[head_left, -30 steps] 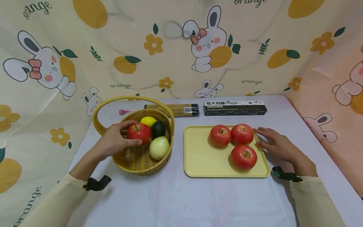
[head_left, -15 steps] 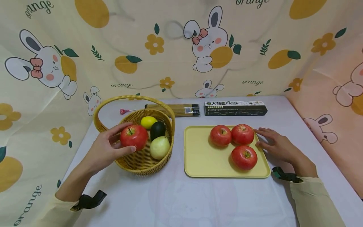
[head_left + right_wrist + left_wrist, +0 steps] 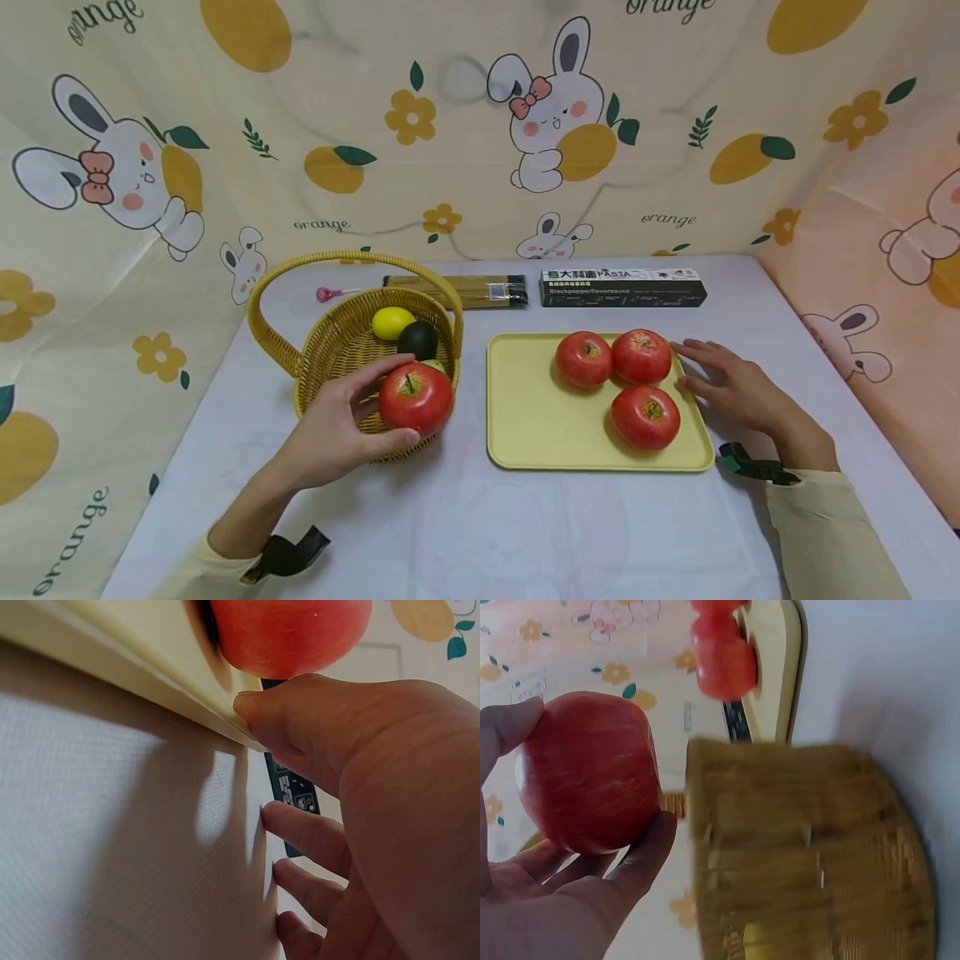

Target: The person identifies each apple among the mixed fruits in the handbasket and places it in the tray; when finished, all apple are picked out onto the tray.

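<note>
My left hand [image 3: 333, 437] grips a red apple [image 3: 416, 400] between thumb and fingers, raised over the front right of the wicker basket [image 3: 322, 350]. Inside the basket lie a yellow lemon [image 3: 392, 322], a dark green fruit [image 3: 417, 340] and a pale green fruit [image 3: 435, 365], mostly hidden behind the apple. My right hand [image 3: 738, 387] rests at the right edge of the yellow tray [image 3: 540, 425]. In the right wrist view its thumb [image 3: 277, 712] touches the rim, the other fingers loosely extended beside it. On the tray sit three red apples [image 3: 645, 415].
Behind the tray stands a black and white pasta box [image 3: 622, 287]. To its left lies a pack of noodles [image 3: 465, 292], partly behind the basket's tall handle [image 3: 352, 257]. A pink-headed lollipop-like stick [image 3: 326, 293] lies behind the basket. Patterned cloth walls surround the table.
My left hand has lifted the apple out of the basket, first drawing it left, then carrying it right and toward me. My right hand and the tray have stayed in place.
</note>
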The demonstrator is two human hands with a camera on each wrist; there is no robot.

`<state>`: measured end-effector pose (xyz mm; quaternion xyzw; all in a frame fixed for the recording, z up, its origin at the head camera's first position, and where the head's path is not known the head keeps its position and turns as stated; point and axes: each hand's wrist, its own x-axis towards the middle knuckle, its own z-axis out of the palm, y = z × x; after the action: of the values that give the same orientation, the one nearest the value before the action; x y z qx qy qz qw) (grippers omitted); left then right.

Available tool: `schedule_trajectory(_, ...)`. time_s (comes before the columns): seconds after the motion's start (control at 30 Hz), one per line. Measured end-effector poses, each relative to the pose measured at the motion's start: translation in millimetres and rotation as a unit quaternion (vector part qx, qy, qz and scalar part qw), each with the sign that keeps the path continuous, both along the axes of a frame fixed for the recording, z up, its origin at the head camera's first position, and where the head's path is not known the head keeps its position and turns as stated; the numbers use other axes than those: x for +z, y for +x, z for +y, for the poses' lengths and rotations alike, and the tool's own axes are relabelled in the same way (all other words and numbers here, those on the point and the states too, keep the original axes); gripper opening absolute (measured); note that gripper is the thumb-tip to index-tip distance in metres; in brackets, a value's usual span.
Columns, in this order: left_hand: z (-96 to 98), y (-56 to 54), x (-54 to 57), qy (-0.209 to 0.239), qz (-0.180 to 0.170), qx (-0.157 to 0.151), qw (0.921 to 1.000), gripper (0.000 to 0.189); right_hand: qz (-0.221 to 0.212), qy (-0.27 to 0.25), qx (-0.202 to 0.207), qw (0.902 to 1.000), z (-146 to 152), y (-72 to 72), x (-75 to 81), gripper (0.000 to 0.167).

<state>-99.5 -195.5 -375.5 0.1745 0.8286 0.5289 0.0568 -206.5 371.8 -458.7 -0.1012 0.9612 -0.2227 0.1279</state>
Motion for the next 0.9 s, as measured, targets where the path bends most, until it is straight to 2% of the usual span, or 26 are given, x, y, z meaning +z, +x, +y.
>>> schedule_trajectory(0.2,29.3,-5.5,-8.6,-0.009,0.031,-0.04,0.9987,0.081,-0.002,-0.002,-0.002,1.0,-0.2,0.7,0.9,0.081)
schedule_trajectory(0.33,46.9,-9.8,-11.9,0.005,0.032,-0.063,0.9975,0.081,0.0,-0.002,-0.002,1.0,-0.4,-0.1,0.9,0.081)
schedule_trajectory(0.6,84.9,-16.6,-15.6,0.003,0.009,-0.086,0.9963,0.081,-0.002,-0.004,-0.002,1.0,1.4,-1.8,0.9,0.08)
schedule_trajectory(0.9,127.8,-26.3,-28.4,0.009,-0.025,-0.1,0.9946,0.081,-0.001,-0.009,-0.001,1.0,1.7,-1.4,-0.3,0.08)
